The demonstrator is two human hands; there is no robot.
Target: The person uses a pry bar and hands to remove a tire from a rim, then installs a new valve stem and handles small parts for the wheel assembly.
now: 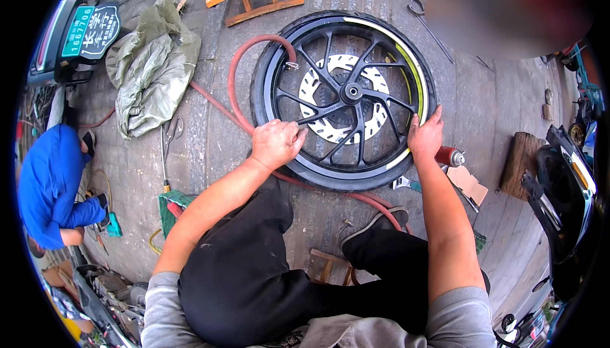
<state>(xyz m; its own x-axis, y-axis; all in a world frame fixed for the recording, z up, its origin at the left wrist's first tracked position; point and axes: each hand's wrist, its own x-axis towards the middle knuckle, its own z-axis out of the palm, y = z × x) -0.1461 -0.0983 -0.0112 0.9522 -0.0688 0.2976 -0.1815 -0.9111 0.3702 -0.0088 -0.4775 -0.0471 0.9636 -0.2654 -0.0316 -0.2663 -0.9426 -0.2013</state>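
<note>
A black motorcycle wheel with its tire lies flat on the ground in front of me, a silver slotted brake disc at its middle. Yellow-green striping marks the right side of the rim. At the near left edge, my left hand is closed on the wheel with curled fingers. My right hand grips the right edge, thumb on the rim and fingers over the tire. A red air hose loops round the left side, and its metal end rests over the wheel.
A greenish woven sack and a wooden stool lie beyond. Right of the wheel are a red spray can, adjustable wrench and wooden block. A person in blue crouches at left. Pliers lie near the sack.
</note>
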